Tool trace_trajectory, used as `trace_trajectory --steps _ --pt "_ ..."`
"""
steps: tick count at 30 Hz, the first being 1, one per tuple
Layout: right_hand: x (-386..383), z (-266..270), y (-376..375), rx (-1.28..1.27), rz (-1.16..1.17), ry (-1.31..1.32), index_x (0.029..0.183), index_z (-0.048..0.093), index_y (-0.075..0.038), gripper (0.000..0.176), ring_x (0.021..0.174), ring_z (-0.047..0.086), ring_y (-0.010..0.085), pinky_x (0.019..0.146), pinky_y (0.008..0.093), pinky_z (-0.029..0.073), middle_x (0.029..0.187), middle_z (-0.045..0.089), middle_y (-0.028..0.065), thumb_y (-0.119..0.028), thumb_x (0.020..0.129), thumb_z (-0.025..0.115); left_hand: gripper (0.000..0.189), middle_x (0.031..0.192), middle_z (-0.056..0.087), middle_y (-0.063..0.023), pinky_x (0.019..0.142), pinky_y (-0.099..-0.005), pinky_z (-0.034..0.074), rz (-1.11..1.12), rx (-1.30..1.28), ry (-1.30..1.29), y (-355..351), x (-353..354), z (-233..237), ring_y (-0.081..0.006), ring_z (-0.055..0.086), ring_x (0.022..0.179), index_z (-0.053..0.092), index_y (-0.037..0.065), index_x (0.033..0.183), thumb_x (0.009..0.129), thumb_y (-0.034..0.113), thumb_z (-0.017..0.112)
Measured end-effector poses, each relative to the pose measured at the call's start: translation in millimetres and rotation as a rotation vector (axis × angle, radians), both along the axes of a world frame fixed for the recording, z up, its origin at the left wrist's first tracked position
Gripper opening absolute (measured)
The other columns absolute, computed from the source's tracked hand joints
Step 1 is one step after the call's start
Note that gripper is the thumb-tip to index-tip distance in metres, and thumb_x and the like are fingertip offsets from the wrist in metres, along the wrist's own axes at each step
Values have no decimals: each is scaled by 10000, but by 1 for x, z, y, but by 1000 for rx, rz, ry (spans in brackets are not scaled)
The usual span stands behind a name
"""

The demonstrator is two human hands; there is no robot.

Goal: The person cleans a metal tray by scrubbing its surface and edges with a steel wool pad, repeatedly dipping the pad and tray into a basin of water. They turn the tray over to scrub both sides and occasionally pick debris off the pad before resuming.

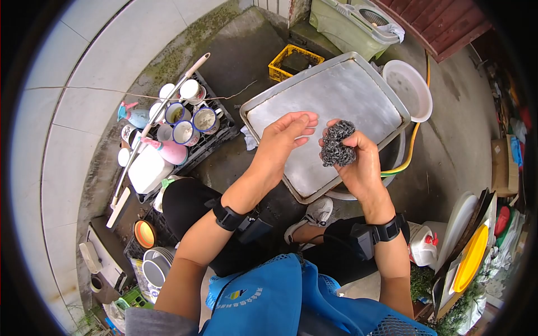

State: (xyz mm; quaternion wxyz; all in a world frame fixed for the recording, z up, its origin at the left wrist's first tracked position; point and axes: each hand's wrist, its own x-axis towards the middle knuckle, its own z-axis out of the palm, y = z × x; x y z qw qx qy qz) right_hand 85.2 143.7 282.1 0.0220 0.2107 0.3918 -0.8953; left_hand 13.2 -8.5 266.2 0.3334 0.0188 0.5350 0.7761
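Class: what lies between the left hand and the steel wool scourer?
Nothing; the head view shows a narrow bare gap between left hand and steel wool scourer, with the metal tray beneath.

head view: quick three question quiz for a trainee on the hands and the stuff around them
1. True or false: the grey steel-wool scouring ball lies flat on the large rectangular metal tray.
2. What stands in the black plastic crate? A. white blue-rimmed mugs B. shoes C. bananas
3. Which hand holds the scouring ball?

Key: 1. False, it is held up above the tray. 2. A. 3. The right hand.
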Motion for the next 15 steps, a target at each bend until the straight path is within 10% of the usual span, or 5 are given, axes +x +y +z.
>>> trace_trajectory --steps 10,15 --pt "0 0 1 73 -23 -59 1051 560 -23 319 835 581 212 744 335 480 909 597 85 -134 761 490 276 1089 625 -16 930 -284 394 15 18 -45 -1 -2 -1 -126 556 1031 616 72 1090 899 269 583" --pt "0 1 1 49 -76 -79 1045 560 -20 307 826 585 214 736 348 486 895 597 85 -130 764 501 216 1054 635 -17 904 -258 370 150 -206 360 -6 -21 -4 -107 537 981 681 55 982 876 230 614"
